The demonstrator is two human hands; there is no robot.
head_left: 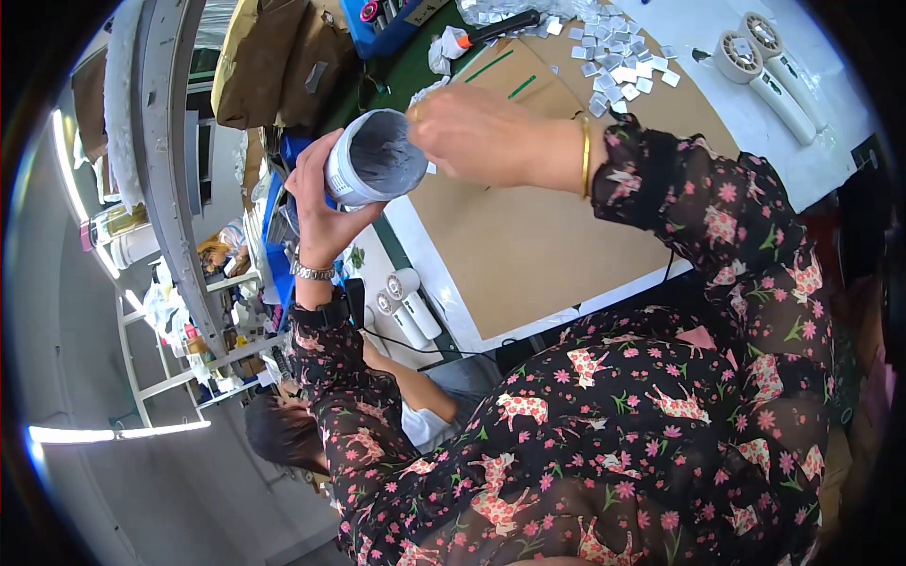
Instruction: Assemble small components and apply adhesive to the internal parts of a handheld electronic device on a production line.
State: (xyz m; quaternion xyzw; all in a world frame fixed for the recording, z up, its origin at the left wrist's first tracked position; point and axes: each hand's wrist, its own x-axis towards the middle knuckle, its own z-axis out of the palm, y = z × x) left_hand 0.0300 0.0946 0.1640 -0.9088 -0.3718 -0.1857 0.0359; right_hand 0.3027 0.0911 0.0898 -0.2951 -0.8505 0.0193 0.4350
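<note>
My left hand [321, 203] is wrapped around a white tub [345, 179], which is tilted so its mouth faces me. Smeared grey paste [389, 156] coats the inside of the tub. At the tub's right rim, my right hand [467, 137] is closed with its fingers bunched together. Whatever those fingers hold, if anything, is hidden behind the hand. Beneath both hands lies a brown cardboard sheet [547, 255] on the table.
Small silvery square pieces [623, 71] are heaped at the far side, near a black-and-orange handled tool [495, 30] and a blue bin [396, 28]. White handheld fans [783, 94] lie far right; others [406, 307] lie at left. A black cord [425, 349] crosses near another person [415, 391].
</note>
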